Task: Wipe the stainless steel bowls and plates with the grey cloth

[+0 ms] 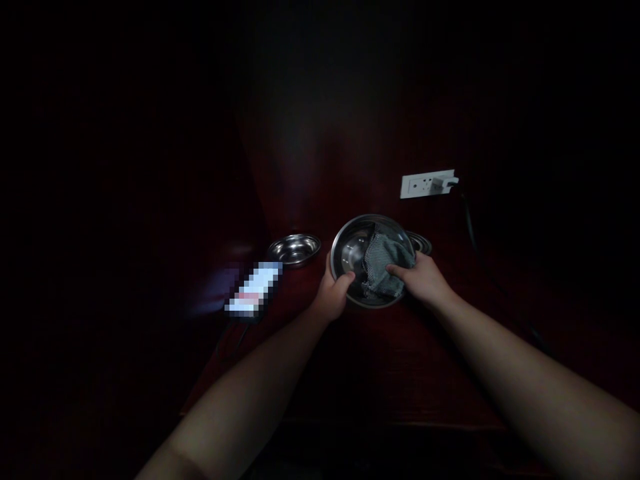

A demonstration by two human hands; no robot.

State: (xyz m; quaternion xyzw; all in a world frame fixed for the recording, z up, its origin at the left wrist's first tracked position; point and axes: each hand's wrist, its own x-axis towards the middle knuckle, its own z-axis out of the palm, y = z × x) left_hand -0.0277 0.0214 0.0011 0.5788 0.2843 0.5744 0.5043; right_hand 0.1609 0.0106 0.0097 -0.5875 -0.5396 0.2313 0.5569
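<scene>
A shiny metal bowl point(350, 250) is held up, its inside tilted toward me. My left hand point(334, 293) grips its left rim, thumb over the edge and the other fingers hidden behind. Inside the bowl's right half lies a grey-green cloth point(383, 260) with a pale fringed edge. My right hand point(423, 279) is closed on the cloth at the right rim, with the thumb pressing it against the inner wall. The fingers of that hand are mostly hidden behind the bowl.
Another metal bowl point(295, 249) stands on the dark red table point(400, 360) to the left. A lit phone point(254, 290) with a blurred screen is nearer me. More metalware point(421, 244) shows partly behind the held bowl. On the wall, a white socket point(417, 185) has a plug and dark cable point(470, 223).
</scene>
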